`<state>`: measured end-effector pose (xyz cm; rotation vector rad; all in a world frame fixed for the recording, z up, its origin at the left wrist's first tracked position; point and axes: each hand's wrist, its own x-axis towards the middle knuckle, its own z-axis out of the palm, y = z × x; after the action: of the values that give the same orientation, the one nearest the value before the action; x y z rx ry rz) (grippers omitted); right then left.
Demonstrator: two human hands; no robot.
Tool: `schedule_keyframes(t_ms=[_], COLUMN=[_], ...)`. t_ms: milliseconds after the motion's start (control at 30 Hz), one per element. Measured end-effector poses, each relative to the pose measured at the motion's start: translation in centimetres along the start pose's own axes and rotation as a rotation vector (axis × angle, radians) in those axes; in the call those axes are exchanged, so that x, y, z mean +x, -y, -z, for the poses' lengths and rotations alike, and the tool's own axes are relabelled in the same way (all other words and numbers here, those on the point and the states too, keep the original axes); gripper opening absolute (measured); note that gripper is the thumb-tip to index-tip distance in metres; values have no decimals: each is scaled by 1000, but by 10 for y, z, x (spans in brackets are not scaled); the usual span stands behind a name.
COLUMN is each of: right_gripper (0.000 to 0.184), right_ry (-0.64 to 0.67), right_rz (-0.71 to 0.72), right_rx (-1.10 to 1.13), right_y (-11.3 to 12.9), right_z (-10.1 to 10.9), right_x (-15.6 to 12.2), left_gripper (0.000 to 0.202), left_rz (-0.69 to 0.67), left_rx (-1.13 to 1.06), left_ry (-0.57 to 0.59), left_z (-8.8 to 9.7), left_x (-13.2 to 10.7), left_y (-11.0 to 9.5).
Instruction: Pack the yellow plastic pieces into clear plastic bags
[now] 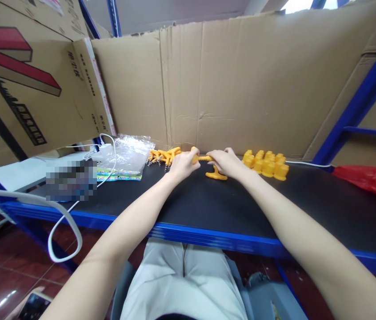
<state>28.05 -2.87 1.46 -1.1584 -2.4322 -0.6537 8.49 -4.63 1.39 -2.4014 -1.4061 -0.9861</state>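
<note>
A thin orange-yellow plastic piece [204,158] stretches between my two hands above the black tabletop. My left hand [184,164] is closed round its left end, with part of the piece showing by the thumb. Its other end goes under the fingers of my right hand [226,162], which are bent over it and partly hide it. Just below my right hand lies a loose orange branched piece [217,175]. Left of my left hand is a pile of orange branched pieces [164,156] with small metal chains. Several yellow cup-shaped pieces [266,165] stand in rows to the right of my right hand.
Clear plastic bags [130,153] lie at the left, over colourful packaging. A white cable [74,226] loops past the blue front edge [208,234]. Cardboard [258,80] walls the back. At the right lies a red plastic bag [368,180] near a blue post [358,98].
</note>
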Motion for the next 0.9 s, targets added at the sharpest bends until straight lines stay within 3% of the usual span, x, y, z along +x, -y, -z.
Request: schedule_keyframes(t_ms=[167, 333, 467, 533, 633, 733, 900], right_gripper=[23, 18, 18, 20, 25, 29, 28], right_ry=[2, -16, -46, -66, -112, -161, -172], right_rz=[-35, -30, -30, -30, -27, -39, -79], right_rx=[38, -48, -142, -186, -242, -277, -271], right_y=[-1, 5, 8, 9, 8, 7, 2], right_z=[-1, 5, 13, 17, 20, 19, 14], right_x=[2, 1, 1, 1, 1, 1, 0], left_gripper=[28, 26, 24, 17, 13, 18, 23], left_rz=[-38, -44, 160, 331, 520, 590, 613], left_rx=[76, -37, -302, -530, -875, -1067, -1139], left_ry=[40, 43, 44, 147, 398, 548, 629], left_z=[0, -1, -3, -4, -4, -4, -4], left_x=[0, 2, 4, 6, 8, 8, 8], left_y=[1, 4, 0, -2, -5, -6, -5])
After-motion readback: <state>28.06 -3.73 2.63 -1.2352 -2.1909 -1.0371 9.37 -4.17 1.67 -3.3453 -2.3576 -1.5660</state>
